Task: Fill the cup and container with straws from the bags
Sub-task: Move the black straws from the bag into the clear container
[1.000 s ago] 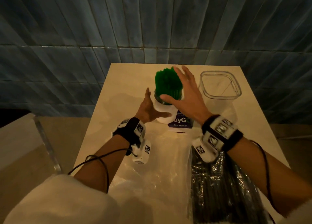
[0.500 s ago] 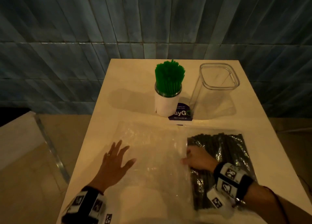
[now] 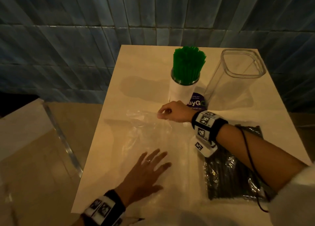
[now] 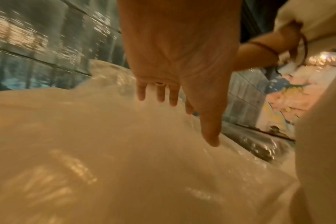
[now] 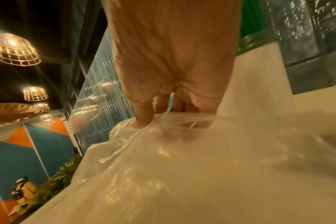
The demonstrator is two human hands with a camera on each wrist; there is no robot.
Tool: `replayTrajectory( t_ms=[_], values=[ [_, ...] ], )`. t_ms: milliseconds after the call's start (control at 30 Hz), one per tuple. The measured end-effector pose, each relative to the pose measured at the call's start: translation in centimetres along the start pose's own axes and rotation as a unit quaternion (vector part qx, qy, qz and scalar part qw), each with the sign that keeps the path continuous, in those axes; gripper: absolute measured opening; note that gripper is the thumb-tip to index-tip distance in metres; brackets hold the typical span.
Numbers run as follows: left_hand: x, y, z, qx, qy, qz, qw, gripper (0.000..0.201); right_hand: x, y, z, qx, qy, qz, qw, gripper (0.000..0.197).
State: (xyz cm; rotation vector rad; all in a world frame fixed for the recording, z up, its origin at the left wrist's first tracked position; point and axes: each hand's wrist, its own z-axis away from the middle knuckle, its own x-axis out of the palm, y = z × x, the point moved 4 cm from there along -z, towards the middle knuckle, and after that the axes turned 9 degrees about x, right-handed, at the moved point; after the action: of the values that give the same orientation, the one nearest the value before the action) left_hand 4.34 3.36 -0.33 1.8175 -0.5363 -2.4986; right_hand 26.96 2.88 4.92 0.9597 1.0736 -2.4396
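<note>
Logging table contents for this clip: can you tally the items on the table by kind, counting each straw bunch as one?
Plastic bags: 2, empty clear bag and bag of black straws
White cup of green straws: 1
Clear container, empty: 1
Purple card: 1
Total: 5

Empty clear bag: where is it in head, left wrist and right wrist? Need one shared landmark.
Head: the empty bag lies mid-table, left of the black-straw bag.
Left wrist: it fills the lower frame under the flat left hand.
Right wrist: its edge is pinched by the right hand, centre frame.
Shared landmark: the blue tiled wall.
</note>
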Motion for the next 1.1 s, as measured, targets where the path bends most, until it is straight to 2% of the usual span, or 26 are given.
replayTrajectory(
  t_ms=[33, 133, 200, 267, 333, 400, 467, 533, 600, 633, 700, 733, 767, 867, 900, 1000, 1067, 1100],
  values=[
    [0.7, -0.1, -0.9, 0.011, -0.026, 0.005, 1.0, 0.081, 0.4, 0.0, -0.5, 0.013, -0.007, 0.005, 1.0, 0.043],
    [3.0, -1.3, -1.8, -0.048, -0.051, 0.094, 0.993, 0.096, 0.8, 2.1, -1.3, 0.097, -0.065, 0.106, 0.987, 0.052],
    [4.1, -1.8, -1.9, -0.083, -0.07, 0.072, 0.991, 0.108, 0.7, 4.3, -1.5, 0.137, -0.08, 0.169, 0.973, 0.044],
    [4.6, -1.6, -2.2, -0.112, -0.082, 0.063, 0.988, 0.121, 0.6, 5.8, -1.8, 0.141, -0.049, 0.155, 0.977, 0.031],
    [5.1, -1.2, -2.7, -0.122, -0.078, 0.073, 0.987, 0.127, 0.5, 6.8, -1.9, 0.129, 0.009, 0.091, 0.987, 0.026],
    [4.9, -0.9, -3.1, -0.136, -0.08, 0.087, 0.984, 0.129, 0.2, 7.4, -1.4, 0.124, 0.05, 0.036, 0.99, 0.036],
    [4.3, -0.7, -3.2, -0.154, -0.111, 0.092, 0.977, 0.128, -0.3, 8.5, -0.2, 0.12, 0.075, 0.016, 0.99, 0.045],
    [3.0, -0.6, -3.5, -0.177, -0.12, 0.098, 0.972, 0.123, -1.2, 10.4, 1.6, 0.122, 0.1, 0.031, 0.987, 0.039],
    [1.5, -0.4, -4.3, -0.195, -0.076, 0.074, 0.975, 0.112, -2.1, 13.1, 3.6, 0.138, 0.125, 0.06, 0.981, 0.03],
    [0.6, -0.3, -5.0, -0.194, -0.029, 0.043, 0.98, 0.105, -2.5, 14.5, 4.3, 0.15, 0.128, 0.079, 0.977, 0.03],
    [-0.7, -0.3, -6.8, -0.194, 0.037, 0.006, 0.98, 0.093, -2.7, 17.0, 4.7, 0.173, 0.105, 0.113, 0.973, 0.032],
    [-1.0, -0.4, -7.7, -0.193, 0.05, 0.01, 0.98, 0.093, -2.8, 17.9, 4.6, 0.183, 0.09, 0.111, 0.973, 0.032],
    [-0.9, -0.5, -8.5, -0.202, 0.029, 0.031, 0.978, 0.096, -2.9, 18.5, 4.6, 0.189, 0.084, 0.095, 0.974, 0.031],
    [0.1, -1.3, -10.1, -0.259, -0.09, 0.103, 0.956, 0.108, -3.5, 19.2, 4.7, 0.172, 0.101, 0.034, 0.979, 0.023],
    [-0.1, -1.6, -10.3, -0.274, -0.095, 0.109, 0.951, 0.109, -3.7, 19.2, 4.9, 0.157, 0.104, 0.016, 0.982, 0.021],
    [-2.1, -1.3, -11.1, -0.286, -0.022, 0.116, 0.951, 0.1, -4.1, 18.5, 6.5, 0.104, 0.1, -0.031, 0.989, 0.016],
    [-4.0, 0.1, -12.5, -0.254, 0.096, 0.166, 0.948, 0.086, -4.3, 17.7, 8.1, 0.07, 0.105, -0.042, 0.991, 0.015],
    [-5.2, 1.3, -13.5, -0.23, 0.157, 0.216, 0.936, 0.077, -4.4, 17.2, 8.9, 0.047, 0.111, -0.048, 0.992, 0.014]
  ],
)
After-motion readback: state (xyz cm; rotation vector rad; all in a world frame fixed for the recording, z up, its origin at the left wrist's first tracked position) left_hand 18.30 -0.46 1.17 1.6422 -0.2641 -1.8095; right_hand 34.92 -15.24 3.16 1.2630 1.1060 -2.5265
